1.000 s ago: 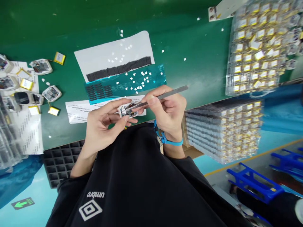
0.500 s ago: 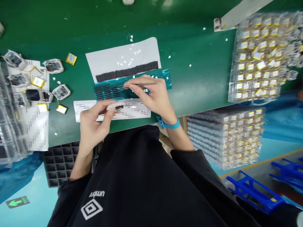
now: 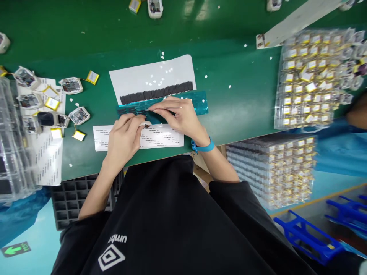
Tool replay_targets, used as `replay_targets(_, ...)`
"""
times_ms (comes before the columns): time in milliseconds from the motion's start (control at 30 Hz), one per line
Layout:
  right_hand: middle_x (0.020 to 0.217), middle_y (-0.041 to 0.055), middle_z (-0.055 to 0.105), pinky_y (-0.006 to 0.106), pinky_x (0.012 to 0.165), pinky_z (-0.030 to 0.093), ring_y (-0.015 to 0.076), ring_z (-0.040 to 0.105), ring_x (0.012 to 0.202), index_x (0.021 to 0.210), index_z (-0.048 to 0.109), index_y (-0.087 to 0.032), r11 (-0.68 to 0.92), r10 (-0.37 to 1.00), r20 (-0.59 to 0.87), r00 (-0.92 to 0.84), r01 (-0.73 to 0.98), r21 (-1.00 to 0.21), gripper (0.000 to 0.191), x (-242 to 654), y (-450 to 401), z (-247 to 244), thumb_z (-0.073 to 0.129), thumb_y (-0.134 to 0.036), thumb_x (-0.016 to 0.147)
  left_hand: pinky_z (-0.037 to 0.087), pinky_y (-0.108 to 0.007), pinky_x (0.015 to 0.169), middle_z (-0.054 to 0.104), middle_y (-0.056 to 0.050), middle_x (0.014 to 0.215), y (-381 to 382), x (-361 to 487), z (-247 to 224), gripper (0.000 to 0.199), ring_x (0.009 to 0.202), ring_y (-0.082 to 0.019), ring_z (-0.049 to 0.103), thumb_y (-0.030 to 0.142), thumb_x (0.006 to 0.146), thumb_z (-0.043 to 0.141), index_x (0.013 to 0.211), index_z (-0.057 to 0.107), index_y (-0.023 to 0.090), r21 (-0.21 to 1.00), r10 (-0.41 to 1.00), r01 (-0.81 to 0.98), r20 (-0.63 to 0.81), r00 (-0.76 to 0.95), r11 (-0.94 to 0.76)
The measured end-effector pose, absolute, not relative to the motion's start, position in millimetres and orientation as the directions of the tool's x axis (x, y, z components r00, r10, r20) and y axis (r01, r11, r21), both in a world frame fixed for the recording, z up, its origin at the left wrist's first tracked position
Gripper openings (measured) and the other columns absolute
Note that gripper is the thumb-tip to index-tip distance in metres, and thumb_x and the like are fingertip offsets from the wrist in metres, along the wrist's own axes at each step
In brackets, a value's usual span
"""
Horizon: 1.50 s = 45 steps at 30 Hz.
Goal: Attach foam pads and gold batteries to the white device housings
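Note:
My left hand (image 3: pixel 124 135) is closed around a small white device housing (image 3: pixel 146 123), mostly hidden by the fingers. Its fingertips lie at the near edge of a teal film sheet (image 3: pixel 202 103) that carries short black strips (image 3: pixel 126 111). In my right hand (image 3: pixel 185 120) is a pair of slim metal tweezers (image 3: pixel 173 107), held almost level. The tips point left at the strips, close to my left fingers; whether they grip one I cannot tell. Behind the film, a row of black pieces (image 3: pixel 157 93) lines a white sheet (image 3: pixel 129 79). Printed white paper (image 3: pixel 164 140) lies below both hands.
Opened white housings (image 3: pixel 71 85) with wired yellow batteries (image 3: pixel 92 77) lie at left beside clear trays (image 3: pixel 17 152). A metal bracket (image 3: pixel 298 23) and a tray of batteries (image 3: pixel 306 84) stand at right. Stacked trays (image 3: pixel 269 168) sit below the table edge.
My left hand has turned over and moved up to the film with the housing, beside the tweezers' tips. My right hand has shifted slightly down, still with the tweezers. The camera view has shifted a little.

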State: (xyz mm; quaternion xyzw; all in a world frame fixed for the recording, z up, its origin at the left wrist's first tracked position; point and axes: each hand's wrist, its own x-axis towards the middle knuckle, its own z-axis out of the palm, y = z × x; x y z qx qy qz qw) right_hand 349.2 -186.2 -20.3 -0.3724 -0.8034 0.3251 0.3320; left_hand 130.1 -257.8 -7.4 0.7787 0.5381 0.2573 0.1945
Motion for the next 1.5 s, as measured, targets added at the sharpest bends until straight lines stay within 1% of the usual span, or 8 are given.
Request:
replay_targets(300, 0.109, -0.0030, 0.083, 0.032, 0.088, 0.065, 0.0143, 0.076, 0.093, 0.115, 0.077, -0.031, 0.523, 0.850, 0.422, -0.315, 0.412, -0.746, 0.020, 357, -179, 16, 0.058, -0.031, 0.109, 0.053, -0.045, 0.097, 0.079, -0.009, 0.118, -254, 125, -2, 0.019, 0.114, -0.030, 0.068, 0.022, 0.106, 0.054, 0.111, 0.072, 0.020, 0.633, 0.908, 0.653, 0.267, 0.322, -0.417)
replay_targets(400, 0.105, -0.0010, 0.084, 0.032, 0.081, 0.066, 0.0147, 0.077, 0.089, 0.114, 0.078, -0.026, 0.651, 0.759, 0.597, -0.260, 0.327, -0.685, 0.017, 360, -185, 31, 0.063, -0.023, 0.106, 0.054, -0.047, 0.097, 0.081, -0.006, 0.112, -263, 123, 17, 0.015, 0.111, -0.030, 0.072, 0.022, 0.102, 0.063, 0.109, 0.076, 0.023, 0.756, 0.853, 0.431, 0.320, 0.412, -0.492)
replay_targets(467, 0.105, -0.0007, 0.084, 0.032, 0.078, 0.067, 0.0149, 0.077, 0.089, 0.115, 0.078, -0.025, 0.689, 0.724, 0.648, -0.237, 0.297, -0.661, 0.018, 363, -191, 35, 0.064, -0.021, 0.105, 0.059, -0.042, 0.088, 0.082, -0.006, 0.101, -268, 123, 29, 0.013, 0.098, -0.026, 0.075, 0.023, 0.102, 0.065, 0.109, 0.077, 0.025, 0.908, 0.910, 0.191, 0.317, 0.267, -0.372)
replay_targets(600, 0.109, -0.0007, 0.084, 0.033, 0.077, 0.067, 0.0155, 0.078, 0.092, 0.120, 0.077, -0.025, 0.723, 0.691, 0.683, -0.237, 0.215, -0.657, 0.022, 367, -209, 37, 0.066, -0.017, 0.103, 0.052, -0.027, 0.056, 0.076, -0.004, 0.082, -264, 126, 30, 0.013, 0.064, -0.016, 0.065, 0.035, 0.092, 0.080, 0.093, 0.076, 0.023, 0.974, 0.986, -0.223, -0.076, -0.150, 0.041)
replay_targets(733, 0.113, -0.0016, 0.083, 0.035, 0.081, 0.068, 0.0176, 0.079, 0.101, 0.127, 0.075, -0.029, 0.724, 0.688, 0.669, -0.280, 0.210, -0.657, 0.031, 367, -227, 37, 0.067, -0.014, 0.101, 0.046, -0.021, 0.050, 0.073, -0.004, 0.080, -255, 134, 20, 0.021, 0.056, -0.009, 0.055, 0.029, 0.073, 0.091, 0.077, 0.073, 0.018, 0.879, 0.938, -0.410, -0.320, -0.132, 0.243)
replay_targets(1000, 0.114, 0.0004, 0.083, 0.030, 0.083, 0.070, 0.0162, 0.077, 0.099, 0.121, 0.075, -0.022, 0.823, 0.568, 0.695, -0.441, 0.316, -0.472, 0.026, 368, -244, 43, 0.074, -0.013, 0.097, 0.057, -0.021, 0.051, 0.068, 0.002, 0.067, -258, 161, 33, 0.028, 0.052, -0.011, 0.064, 0.030, 0.071, 0.088, 0.072, 0.063, 0.019, 0.871, 0.915, -0.410, -0.366, -0.169, 0.272)
replay_targets(1267, 0.113, -0.0015, 0.084, 0.031, 0.081, 0.071, 0.0167, 0.080, 0.098, 0.108, 0.077, -0.020, 0.881, 0.465, 0.643, -0.608, 0.390, -0.268, 0.010, 367, -245, 53, 0.076, -0.019, 0.098, 0.050, -0.020, 0.042, 0.060, 0.005, 0.057, -256, 163, 35, 0.027, 0.040, -0.009, 0.058, 0.022, 0.069, 0.081, 0.065, 0.054, 0.019, 0.870, 0.921, -0.388, -0.373, -0.112, 0.305)
replay_targets(1500, 0.108, 0.0022, 0.084, 0.032, 0.080, 0.072, 0.0197, 0.080, 0.093, 0.103, 0.080, -0.020, 0.915, 0.393, 0.658, -0.642, 0.343, -0.212, 0.009, 369, -241, 55, 0.078, -0.018, 0.094, 0.050, -0.021, 0.038, 0.058, 0.006, 0.053, -257, 162, 32, 0.027, 0.037, -0.011, 0.058, 0.020, 0.070, 0.078, 0.062, 0.052, 0.020, 0.895, 0.931, -0.347, -0.341, -0.131, 0.279)
